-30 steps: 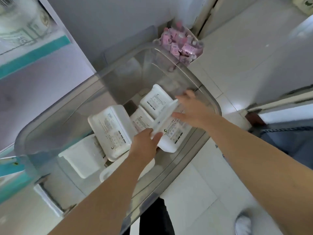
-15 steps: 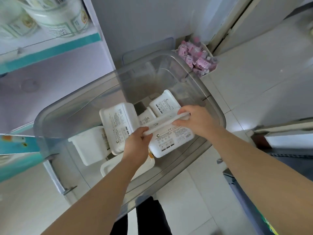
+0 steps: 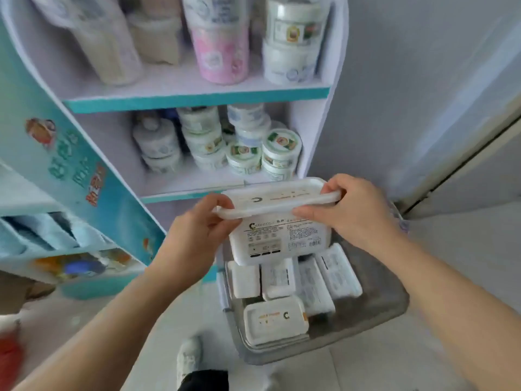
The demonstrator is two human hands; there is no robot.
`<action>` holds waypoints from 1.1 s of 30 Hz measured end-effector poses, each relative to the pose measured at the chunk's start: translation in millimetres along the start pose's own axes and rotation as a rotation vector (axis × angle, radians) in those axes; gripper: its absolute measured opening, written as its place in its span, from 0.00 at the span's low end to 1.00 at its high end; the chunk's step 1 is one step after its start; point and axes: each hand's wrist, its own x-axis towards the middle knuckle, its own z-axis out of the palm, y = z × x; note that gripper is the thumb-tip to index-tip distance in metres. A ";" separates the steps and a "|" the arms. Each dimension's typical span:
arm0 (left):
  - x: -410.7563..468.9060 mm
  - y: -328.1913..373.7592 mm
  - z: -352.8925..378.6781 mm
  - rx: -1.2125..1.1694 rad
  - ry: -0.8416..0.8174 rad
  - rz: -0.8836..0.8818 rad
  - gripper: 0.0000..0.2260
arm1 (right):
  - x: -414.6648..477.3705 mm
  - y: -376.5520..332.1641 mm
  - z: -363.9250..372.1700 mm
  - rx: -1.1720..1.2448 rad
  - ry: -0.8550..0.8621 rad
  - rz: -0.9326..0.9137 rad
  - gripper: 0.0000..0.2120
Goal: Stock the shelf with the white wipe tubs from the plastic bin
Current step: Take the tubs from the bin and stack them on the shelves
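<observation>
I hold a white wipe tub (image 3: 277, 235) in the air above the clear plastic bin (image 3: 377, 311), in front of the shelf unit. My left hand (image 3: 197, 232) grips the tub's left lid edge and my right hand (image 3: 352, 213) grips its right lid edge. The tub is tilted, its printed side facing me. Several more white wipe tubs (image 3: 275, 323) lie in the bin on the floor. The middle shelf (image 3: 180, 190) just beyond the tub carries round white jars (image 3: 279, 153).
The upper shelf (image 3: 197, 100) holds a pink roll pack (image 3: 222, 52) and stacked white jars. A teal side panel (image 3: 70, 165) with cartoon print stands at left. A grey wall (image 3: 408, 94) is at right. My shoe (image 3: 189, 359) is on the tiled floor beside the bin.
Both hands lifted one tub out of the bin and raised it toward the shelf. My view swung up from the bin to the shelves.
</observation>
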 end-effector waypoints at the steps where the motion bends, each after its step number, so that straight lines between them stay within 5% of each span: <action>1: -5.3 3.3 -24.6 -0.009 0.046 0.015 0.04 | 2.2 -25.7 -2.4 0.021 0.005 -0.051 0.23; 10: -38.2 -5.3 -237.1 -0.107 0.361 0.139 0.04 | 22.5 -246.8 27.4 0.137 0.064 -0.420 0.14; 20: -18.4 -59.9 -456.0 -0.030 0.565 0.194 0.09 | 61.1 -458.3 119.6 0.231 0.095 -0.617 0.11; 33: 53.1 -132.9 -553.8 0.197 0.671 0.076 0.08 | 135.1 -548.9 227.1 0.127 0.109 -0.652 0.10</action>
